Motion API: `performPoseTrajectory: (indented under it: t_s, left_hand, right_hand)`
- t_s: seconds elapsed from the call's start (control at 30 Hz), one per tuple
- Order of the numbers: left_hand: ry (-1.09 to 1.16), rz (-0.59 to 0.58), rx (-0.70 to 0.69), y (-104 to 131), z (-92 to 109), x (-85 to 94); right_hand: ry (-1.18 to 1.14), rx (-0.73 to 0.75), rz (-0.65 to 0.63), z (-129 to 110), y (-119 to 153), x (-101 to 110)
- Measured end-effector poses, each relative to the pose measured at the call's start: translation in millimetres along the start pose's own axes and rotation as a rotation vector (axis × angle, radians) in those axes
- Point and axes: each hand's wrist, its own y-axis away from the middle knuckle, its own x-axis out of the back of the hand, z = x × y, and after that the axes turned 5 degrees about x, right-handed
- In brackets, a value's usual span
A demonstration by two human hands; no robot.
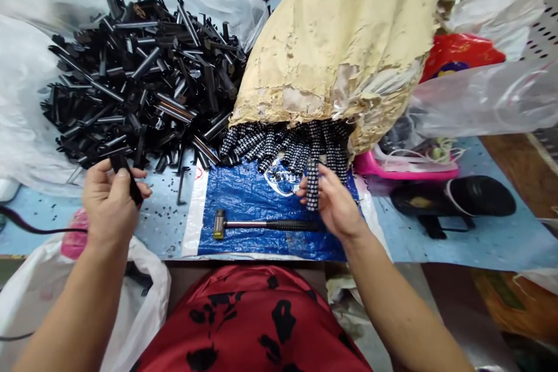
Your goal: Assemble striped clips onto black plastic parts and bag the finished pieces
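Note:
My left hand [108,203] grips a short black plastic piece [129,181] between thumb and fingers, just in front of a heap of loose black plastic parts [143,78]. Pinched in my right hand [340,203] is a black strip with a white checkered pattern [313,185], held upright. Behind it, more patterned strips [261,142] spill from the mouth of a worn cream sack [331,29]. A small hammer [261,224] with a black grip lies on the blue plastic sheet [244,192], its handle end near my right hand. An L-shaped hex key [180,187] rests between the heap and the sheet.
Clear plastic bagging [26,99] surrounds the heap. To the right stand a pink tray [407,171] holding cables and a black cylindrical object [453,200] with a pale band. A white bag [150,285] hangs open below the table's left front edge.

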Motion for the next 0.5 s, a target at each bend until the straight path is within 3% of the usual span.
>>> performPoseTrajectory:
  t_s: [0.1, 0.17, 0.33, 0.4, 0.5]
  left_hand:
    - [0.087, -0.138, 0.025, 24, 13, -15.3]
    - [0.094, -0.298, 0.089, 47, 22, -29.9]
    - [0.097, -0.665, 0.306, 106, 22, -62.5]
    - [0.099, -0.727, 0.335, 123, 18, -72.9]
    - [0.091, -0.768, 0.267, 140, 17, -89.7]
  right_hand:
    - [-0.358, -0.249, -0.082, -6, 13, -33]
    - [-0.456, -0.299, -0.070, -8, 18, -55]
    - [-0.506, -0.214, -0.061, -12, 32, -82]
    - [-0.521, -0.189, -0.051, -14, 38, -86]
    - [-0.532, -0.139, 0.058, -15, 43, -96]
